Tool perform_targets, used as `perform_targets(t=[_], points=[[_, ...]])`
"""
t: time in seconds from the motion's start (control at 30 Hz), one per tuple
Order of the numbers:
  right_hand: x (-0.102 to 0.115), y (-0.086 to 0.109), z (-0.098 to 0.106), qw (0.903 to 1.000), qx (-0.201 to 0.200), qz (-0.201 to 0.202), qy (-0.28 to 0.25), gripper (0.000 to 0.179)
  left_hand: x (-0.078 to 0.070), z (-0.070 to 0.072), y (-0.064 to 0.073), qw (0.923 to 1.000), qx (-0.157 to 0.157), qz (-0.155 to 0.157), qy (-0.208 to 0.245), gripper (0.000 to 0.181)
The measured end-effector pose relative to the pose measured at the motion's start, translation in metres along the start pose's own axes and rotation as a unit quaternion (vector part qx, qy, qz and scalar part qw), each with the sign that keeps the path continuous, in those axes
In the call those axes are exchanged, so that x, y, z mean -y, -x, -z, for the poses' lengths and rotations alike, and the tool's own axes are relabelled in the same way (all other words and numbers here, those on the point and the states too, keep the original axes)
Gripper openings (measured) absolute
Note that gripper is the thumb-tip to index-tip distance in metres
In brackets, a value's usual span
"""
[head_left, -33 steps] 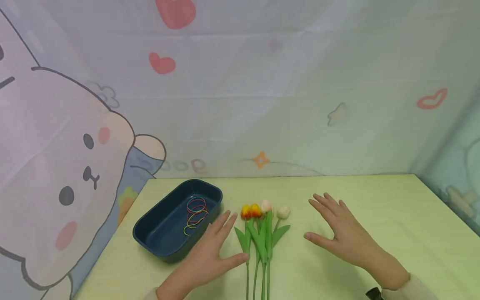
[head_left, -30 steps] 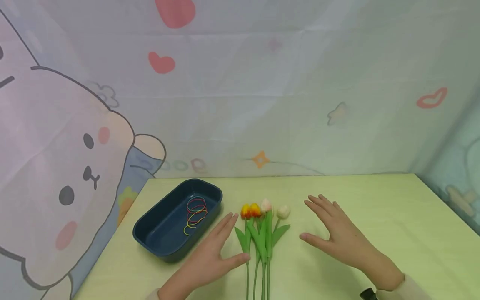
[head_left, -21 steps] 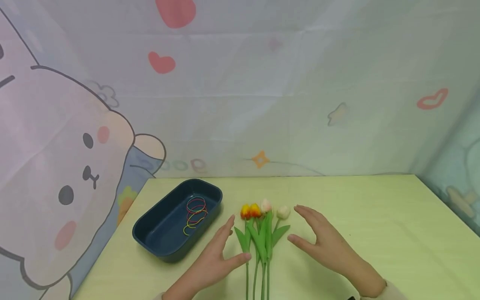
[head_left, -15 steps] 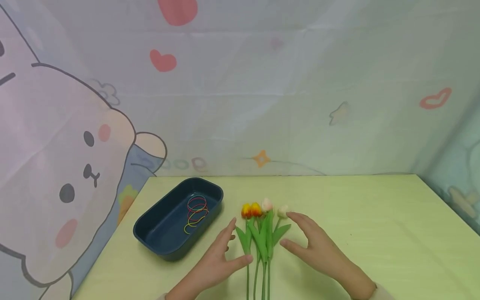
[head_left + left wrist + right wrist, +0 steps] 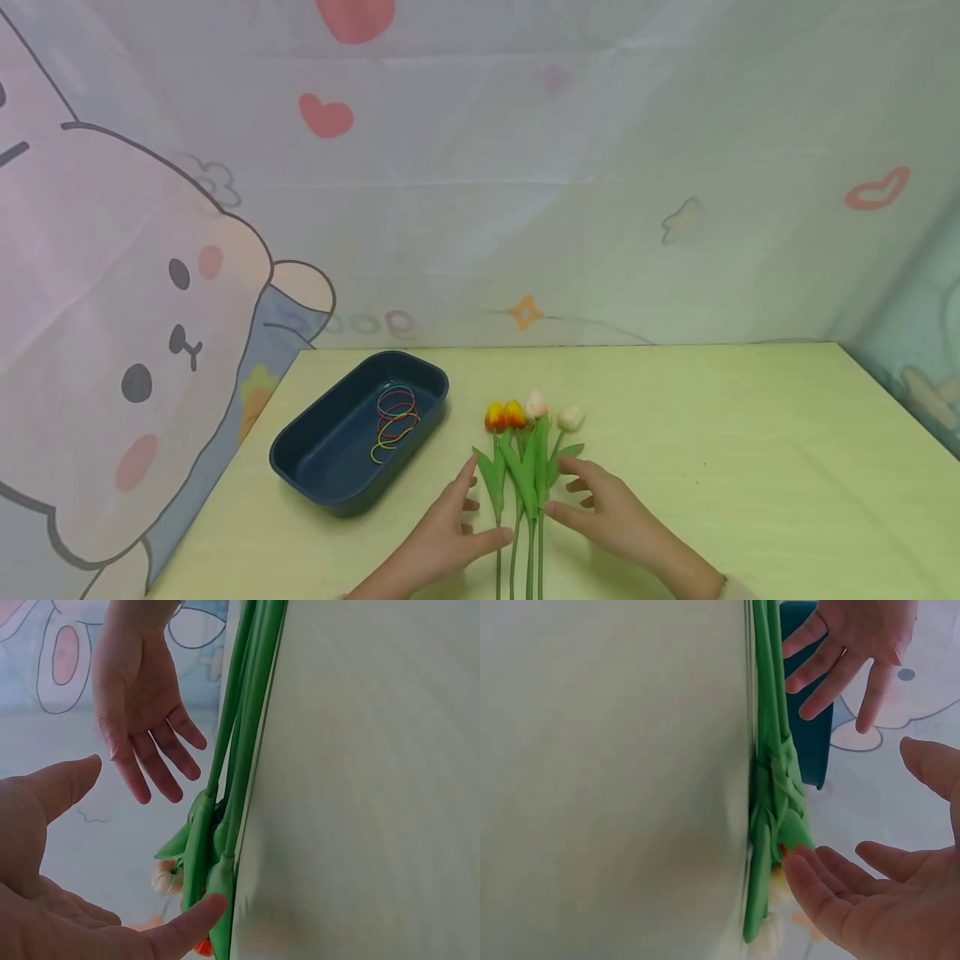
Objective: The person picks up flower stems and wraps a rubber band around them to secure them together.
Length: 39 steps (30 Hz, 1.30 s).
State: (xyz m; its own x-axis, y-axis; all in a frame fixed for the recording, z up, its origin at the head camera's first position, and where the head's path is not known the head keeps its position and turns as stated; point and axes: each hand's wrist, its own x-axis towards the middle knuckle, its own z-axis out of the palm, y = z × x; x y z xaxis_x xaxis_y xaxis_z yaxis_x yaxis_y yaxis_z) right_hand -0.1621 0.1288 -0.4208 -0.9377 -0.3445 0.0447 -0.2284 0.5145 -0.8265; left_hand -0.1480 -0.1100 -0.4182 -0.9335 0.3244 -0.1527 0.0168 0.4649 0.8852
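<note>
Several tulips with green leaves and long stems lie together on the table; an orange-yellow tulip, a pink-white tulip and a white tulip point away from me. My left hand is at their left side, thumb stretched over the stems in the head view, fingers relaxed and apart. On the other side my right hand has its loosely bent fingers beside the right-hand leaf. Both palms face each other across the green leaves, and neither holds anything. In the right wrist view the right fingertips overlap the leaves.
A dark blue basin stands to the left on the pale yellow-green table. Inside it lie several thin coloured rings. A printed cloth backdrop rises behind the table's far edge.
My right hand has come left and nearer, from well right of the tulips to beside their leaves. My left hand has shifted slightly right and toward me. Tulips and basin stay put.
</note>
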Motion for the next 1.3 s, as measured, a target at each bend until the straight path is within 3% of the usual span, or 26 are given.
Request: perform_targets(t=[0.23, 0.4, 0.63, 0.97, 1.3], points=[[0.000, -0.001, -0.003, 0.9973, 0.039, -0.043, -0.046, 0.058, 0.004, -0.004, -0.001, 0.9999, 0.003, 0.017, 0.001, 0.096], [-0.002, -0.003, -0.005, 0.9946, 0.054, -0.044, -0.077, 0.059, 0.006, -0.004, -0.001, 0.9996, 0.009, 0.026, 0.008, 0.094], [-0.010, -0.007, -0.006, 0.9902, 0.078, -0.064, -0.097, 0.068, 0.010, -0.004, -0.004, 0.9963, 0.029, 0.064, 0.048, 0.100], [-0.011, -0.009, -0.012, 0.9838, 0.094, -0.074, -0.134, 0.068, 0.012, -0.010, -0.007, 0.9960, 0.032, 0.034, 0.076, 0.092], [-0.006, -0.010, -0.022, 0.9899, 0.064, -0.073, -0.103, 0.065, 0.008, -0.018, -0.014, 0.9941, 0.035, 0.037, 0.096, 0.095]])
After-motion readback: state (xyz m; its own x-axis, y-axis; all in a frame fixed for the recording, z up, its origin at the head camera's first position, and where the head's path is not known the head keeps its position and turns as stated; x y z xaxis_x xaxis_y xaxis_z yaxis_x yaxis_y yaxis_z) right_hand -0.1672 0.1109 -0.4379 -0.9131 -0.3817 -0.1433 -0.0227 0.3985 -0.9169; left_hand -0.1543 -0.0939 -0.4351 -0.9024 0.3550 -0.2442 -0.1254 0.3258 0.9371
